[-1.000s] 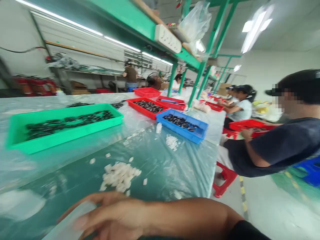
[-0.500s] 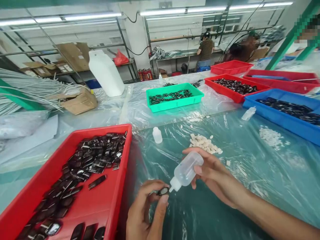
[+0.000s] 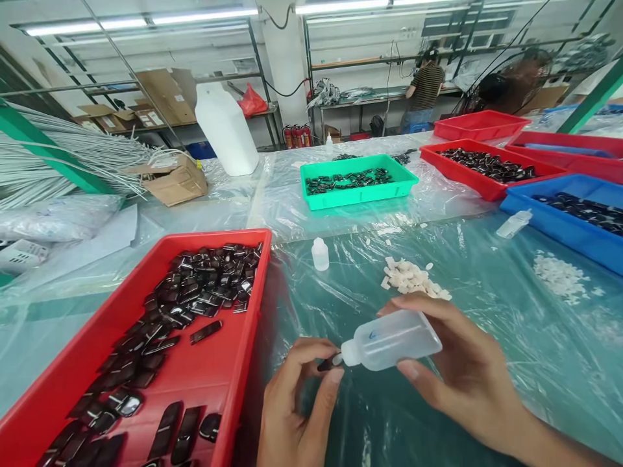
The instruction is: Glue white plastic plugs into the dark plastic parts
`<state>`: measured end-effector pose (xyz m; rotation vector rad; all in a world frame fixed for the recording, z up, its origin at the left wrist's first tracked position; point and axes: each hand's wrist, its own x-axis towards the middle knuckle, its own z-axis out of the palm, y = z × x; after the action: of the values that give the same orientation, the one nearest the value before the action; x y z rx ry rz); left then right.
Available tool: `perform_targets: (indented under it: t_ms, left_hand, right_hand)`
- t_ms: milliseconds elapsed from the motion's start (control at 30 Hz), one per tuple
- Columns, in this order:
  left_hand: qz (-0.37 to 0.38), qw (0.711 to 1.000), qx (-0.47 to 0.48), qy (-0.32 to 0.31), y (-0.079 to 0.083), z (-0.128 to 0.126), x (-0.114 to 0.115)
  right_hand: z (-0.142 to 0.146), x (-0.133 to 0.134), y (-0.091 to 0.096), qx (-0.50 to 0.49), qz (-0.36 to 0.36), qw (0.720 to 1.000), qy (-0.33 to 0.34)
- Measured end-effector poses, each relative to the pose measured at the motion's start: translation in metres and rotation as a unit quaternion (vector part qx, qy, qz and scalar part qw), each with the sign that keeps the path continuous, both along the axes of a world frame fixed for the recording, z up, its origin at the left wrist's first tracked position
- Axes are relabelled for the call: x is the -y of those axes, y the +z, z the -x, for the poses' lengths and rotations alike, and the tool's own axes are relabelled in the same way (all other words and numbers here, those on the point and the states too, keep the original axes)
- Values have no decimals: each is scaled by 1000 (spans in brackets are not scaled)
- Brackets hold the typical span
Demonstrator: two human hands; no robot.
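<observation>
Between the thumb and fingers of my left hand is a small dark glossy piece with a pale spot at its end; its exact kind I cannot make out. My right hand grips a translucent squeeze bottle, tilted nearly level, its white nozzle end at the dark piece. The bottle's tip is partly hidden there. Left of my hands stands a red tray holding many similar dark glossy pieces. Just beyond the bottle lies a heap of small off-white pieces.
A small white bottle stands upright beyond my left hand. Farther back are a green tray, another red tray and a blue tray, all with dark pieces. A large white jug stands behind. One person is at a far bench.
The squeeze bottle has turned from steeply tilted to almost level, its nozzle now closer over the dark piece. My view has shifted, so the surroundings appear farther right.
</observation>
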<state>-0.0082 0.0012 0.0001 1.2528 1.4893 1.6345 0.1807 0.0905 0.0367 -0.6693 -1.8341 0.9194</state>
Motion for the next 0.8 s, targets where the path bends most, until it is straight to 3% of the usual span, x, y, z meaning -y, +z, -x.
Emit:
perform_targets:
  t_ms: [167,433,800]
  left_hand:
    - [-1,1000,-4,0,1,-1,0]
    - [-12,1000,-10,-17,2,1,0]
    - [-14,994,-87,-59,4,9,1]
  right_hand:
    - [-3,5,-3,3,-82,997,3]
    - [-3,3,-1,14,-123,992,2]
    - [-12,2,5,54,-152,987,26]
